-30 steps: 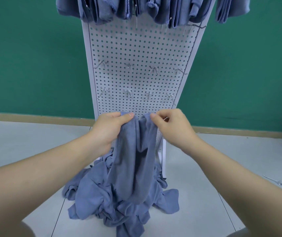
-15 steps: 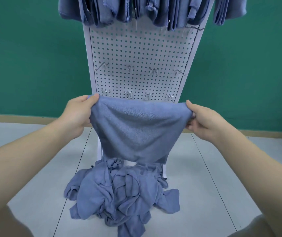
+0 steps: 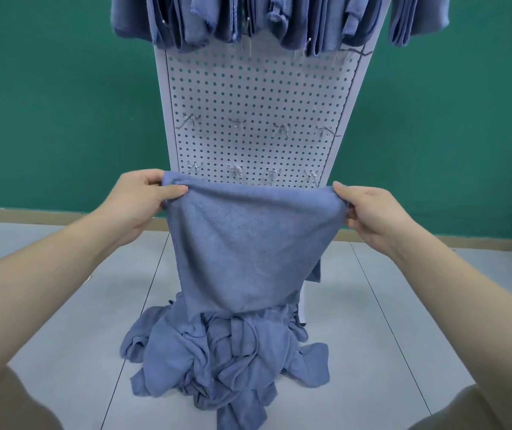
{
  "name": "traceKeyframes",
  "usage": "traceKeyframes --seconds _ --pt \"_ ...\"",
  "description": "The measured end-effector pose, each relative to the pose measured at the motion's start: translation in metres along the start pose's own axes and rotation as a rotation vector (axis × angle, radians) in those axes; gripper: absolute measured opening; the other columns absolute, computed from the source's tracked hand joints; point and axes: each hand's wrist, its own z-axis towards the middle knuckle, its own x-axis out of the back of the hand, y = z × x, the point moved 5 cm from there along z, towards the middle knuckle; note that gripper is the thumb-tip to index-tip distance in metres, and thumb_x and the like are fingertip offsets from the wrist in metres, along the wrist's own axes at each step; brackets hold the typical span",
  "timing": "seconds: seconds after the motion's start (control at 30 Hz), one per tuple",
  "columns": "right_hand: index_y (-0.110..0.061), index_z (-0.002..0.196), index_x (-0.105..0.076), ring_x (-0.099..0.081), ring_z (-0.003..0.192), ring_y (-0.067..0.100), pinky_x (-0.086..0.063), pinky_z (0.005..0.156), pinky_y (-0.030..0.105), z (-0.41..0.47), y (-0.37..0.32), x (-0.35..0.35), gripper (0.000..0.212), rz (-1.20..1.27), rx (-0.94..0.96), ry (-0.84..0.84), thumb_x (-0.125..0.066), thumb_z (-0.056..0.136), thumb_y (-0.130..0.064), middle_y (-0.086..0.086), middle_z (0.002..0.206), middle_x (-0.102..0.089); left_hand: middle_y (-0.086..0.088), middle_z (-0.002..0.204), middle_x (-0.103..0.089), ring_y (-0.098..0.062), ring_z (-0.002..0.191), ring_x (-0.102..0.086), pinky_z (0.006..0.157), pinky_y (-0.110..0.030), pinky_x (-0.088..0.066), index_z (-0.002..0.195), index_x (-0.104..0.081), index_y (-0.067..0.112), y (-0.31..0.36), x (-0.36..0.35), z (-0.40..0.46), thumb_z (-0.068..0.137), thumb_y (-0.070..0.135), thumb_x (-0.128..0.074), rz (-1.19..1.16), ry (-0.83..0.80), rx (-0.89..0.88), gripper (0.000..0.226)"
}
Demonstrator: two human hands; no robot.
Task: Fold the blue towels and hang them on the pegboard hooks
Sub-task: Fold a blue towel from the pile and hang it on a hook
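Note:
A blue towel (image 3: 248, 246) hangs spread out in front of me, held by its two top corners. My left hand (image 3: 138, 203) pinches the left corner and my right hand (image 3: 369, 212) pinches the right corner. Behind it stands a white pegboard (image 3: 257, 97) with two rows of bare metal hooks (image 3: 237, 124). Several folded blue towels (image 3: 279, 20) hang along the board's top. A heap of crumpled blue towels (image 3: 217, 358) lies on the floor at the board's foot, below the held towel.
A green wall (image 3: 62, 103) with a tan baseboard runs behind the pegboard. The floor (image 3: 403, 321) is pale grey tile on both sides of the heap.
My hands have moved apart from the middle and pulled the bunched towel out flat and wide. It now hangs lifted off the heap.

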Motion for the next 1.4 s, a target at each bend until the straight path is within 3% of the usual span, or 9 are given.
traceKeyframes --seconds 0.17,0.3,0.37,0.5,0.67,0.83,1.1,1.27,1.4 --pt "-0.013 0.085 -0.068 -0.062 0.071 0.016 -0.057 0.083 0.033 0.002 0.003 0.002 0.026 0.037 -0.050 0.037 -0.069 0.099 -0.034 0.001 0.079 -0.065 -0.005 0.086 -0.071 -0.020 0.083 -0.064 0.089 -0.038 -0.058 0.081 -0.068 0.008 -0.008 0.005 0.004 0.095 0.021 -0.074 -0.015 0.033 0.018 0.020" --pt "-0.016 0.099 -0.068 -0.061 0.083 0.016 -0.053 0.089 0.032 0.005 0.003 -0.004 0.018 0.185 -0.089 -0.045 -0.067 0.100 -0.034 0.000 0.094 -0.066 0.007 0.070 -0.071 -0.009 0.062 -0.064 0.081 -0.032 -0.058 0.077 -0.067 0.015 -0.008 -0.001 0.002 0.097 0.025 -0.071 -0.056 0.010 0.051 0.023" --pt "-0.018 0.107 -0.068 -0.061 0.082 0.013 -0.051 0.084 0.025 0.004 -0.001 -0.009 0.008 0.192 -0.049 -0.159 -0.065 0.101 -0.020 -0.002 0.097 -0.070 0.004 0.083 -0.076 -0.011 0.071 -0.069 0.081 -0.030 -0.059 0.085 -0.071 0.015 -0.007 -0.004 0.000 0.098 0.026 -0.070 -0.139 0.002 0.094 0.017" --pt "-0.009 0.118 -0.070 -0.062 0.088 0.016 -0.050 0.088 0.027 0.005 -0.002 -0.014 0.024 0.138 0.039 -0.183 -0.056 0.101 0.000 0.004 0.107 -0.073 -0.004 0.115 -0.077 -0.017 0.097 -0.073 0.092 -0.034 -0.058 0.109 -0.074 0.012 -0.006 -0.006 0.002 0.099 0.030 -0.068 -0.308 -0.015 0.156 0.021" --pt "-0.002 0.105 -0.072 -0.065 0.088 0.018 -0.049 0.087 0.032 0.010 -0.002 -0.016 0.023 0.089 0.057 -0.072 -0.049 0.104 0.000 0.009 0.099 -0.075 -0.006 0.129 -0.072 -0.020 0.113 -0.069 0.107 -0.043 -0.052 0.127 -0.069 0.009 -0.005 -0.009 0.005 0.104 0.031 -0.061 -0.395 -0.076 0.161 0.033" --pt "-0.001 0.089 -0.070 -0.062 0.084 0.019 -0.052 0.086 0.032 0.012 -0.002 -0.019 0.029 0.046 0.052 -0.012 -0.052 0.108 -0.012 0.009 0.090 -0.072 -0.008 0.125 -0.074 -0.018 0.106 -0.071 0.090 -0.032 -0.055 0.125 -0.069 0.011 0.000 -0.010 0.003 0.104 0.017 -0.058 -0.325 -0.148 0.074 0.024" --pt "-0.011 0.093 -0.071 -0.064 0.076 0.017 -0.053 0.066 0.027 0.010 -0.001 -0.019 0.035 -0.010 0.018 0.038 -0.052 0.108 -0.036 0.003 0.089 -0.075 -0.004 0.104 -0.080 -0.014 0.089 -0.073 0.089 -0.032 -0.056 0.101 -0.076 0.012 -0.001 0.006 0.002 0.102 0.020 -0.065 -0.163 0.036 -0.009 0.014" --pt "-0.011 0.100 -0.070 -0.066 0.087 0.022 -0.055 0.084 0.035 0.011 0.003 -0.020 0.038 0.011 -0.043 0.041 -0.052 0.107 -0.044 0.006 0.100 -0.075 -0.001 0.077 -0.061 -0.020 0.077 -0.051 0.081 -0.036 -0.045 0.059 -0.068 0.024 -0.003 0.013 0.002 0.095 0.042 -0.071 -0.062 0.109 -0.077 0.041" --pt "-0.017 0.101 -0.068 -0.068 0.080 0.015 -0.055 0.081 0.031 0.013 0.006 -0.025 0.027 0.144 -0.112 -0.057 -0.056 0.105 -0.041 -0.005 0.084 -0.075 -0.004 0.083 -0.062 -0.021 0.080 -0.052 0.083 -0.036 -0.045 0.063 -0.067 0.024 -0.002 0.015 0.001 0.087 0.052 -0.075 -0.137 0.094 -0.053 0.037"
